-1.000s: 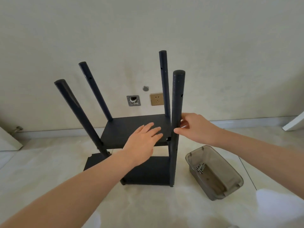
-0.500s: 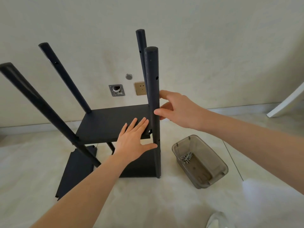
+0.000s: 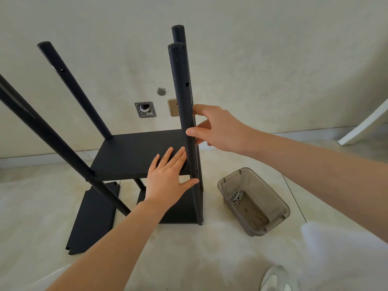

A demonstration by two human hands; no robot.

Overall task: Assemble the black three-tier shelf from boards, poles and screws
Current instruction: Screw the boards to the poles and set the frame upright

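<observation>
The middle board (image 3: 134, 154) is pressed flat by the left hand (image 3: 168, 181), fingers (image 3: 168, 158) straight. The near pole (image 3: 186, 127) is grasped by the right hand (image 3: 218, 129). Next, a screw from the bin (image 3: 270, 219) is probably needed at this corner.

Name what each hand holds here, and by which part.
Right hand pinches the near right pole at mid-height. Left hand lies flat on the middle board, gripping nothing.

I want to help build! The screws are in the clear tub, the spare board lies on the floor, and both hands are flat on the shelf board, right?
Not quite. Only the left hand lies flat on the shelf board; the head view shows the right hand gripping the front pole. The rest is right.
</observation>
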